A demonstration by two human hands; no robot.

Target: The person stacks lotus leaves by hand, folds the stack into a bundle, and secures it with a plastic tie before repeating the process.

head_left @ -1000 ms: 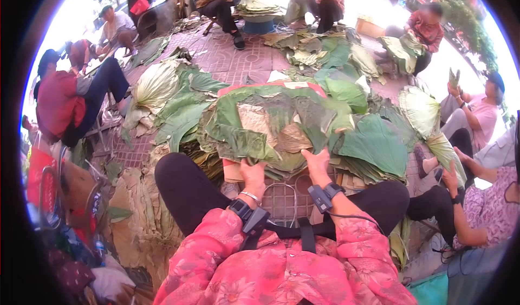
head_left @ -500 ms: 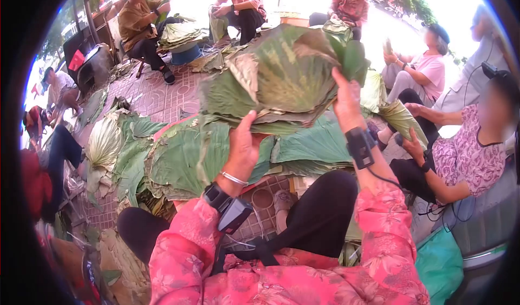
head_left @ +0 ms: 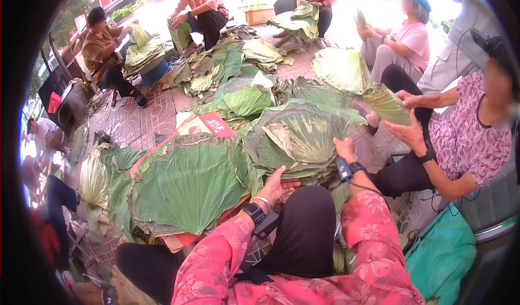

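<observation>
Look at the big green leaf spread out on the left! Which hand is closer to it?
The left hand. It is a little to the right of the big green leaf, beside the leaf stack. The right hand is farther away, at that stack's right side.

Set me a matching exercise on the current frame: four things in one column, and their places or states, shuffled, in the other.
Things
1. left hand
2. blue tub
3. bag
4. printed card

Places and states
A. green, at the lower right, beyond the wearer's right sleeve
B. red with white marks, beyond the large green leaf
C. fingers apart, at the near edge of the leaf stack
D. beneath a pile of pale leaves

Right pairs: 1-C, 2-D, 3-A, 4-B
</observation>
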